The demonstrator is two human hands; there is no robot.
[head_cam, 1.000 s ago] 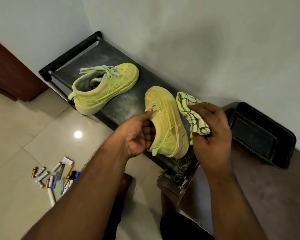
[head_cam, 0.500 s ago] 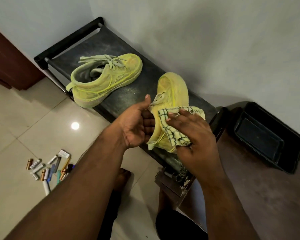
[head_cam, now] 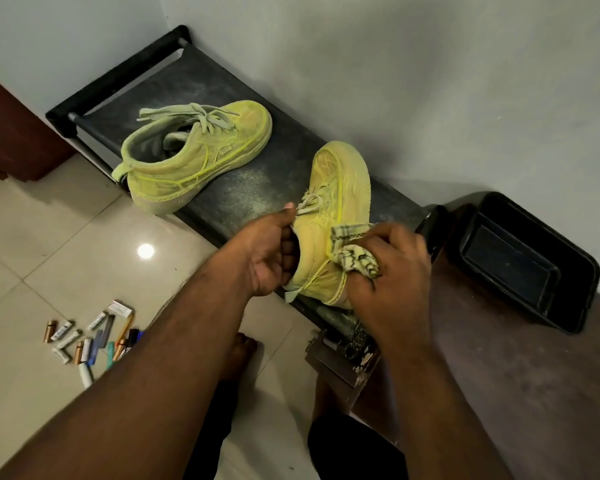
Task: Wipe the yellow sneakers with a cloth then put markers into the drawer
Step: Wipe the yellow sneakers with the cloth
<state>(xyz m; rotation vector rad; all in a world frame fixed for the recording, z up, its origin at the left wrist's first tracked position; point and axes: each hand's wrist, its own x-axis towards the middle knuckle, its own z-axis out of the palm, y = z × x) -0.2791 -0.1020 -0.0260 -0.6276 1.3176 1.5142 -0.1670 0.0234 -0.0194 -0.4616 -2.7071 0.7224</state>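
My left hand (head_cam: 269,258) grips the light, soft-sided sneaker (head_cam: 329,233) by its collar at the rack's (head_cam: 222,81) front edge, while my right hand (head_cam: 385,271) clenches the limp cloth (head_cam: 355,258) against its heel.

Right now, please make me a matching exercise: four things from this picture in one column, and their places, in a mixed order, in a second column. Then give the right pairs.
Things
1. cloth
2. laced sneaker
3. markers
4. black tray

Places
A. lying in a loose pile on the tiled floor
B. gripped in the right hand, pressed on the side of the sneaker that the left hand holds
C. on the brown surface by the wall, at the far right
D. resting alone on the black rack, touched by no hand

Pairs: 1-B, 2-D, 3-A, 4-C
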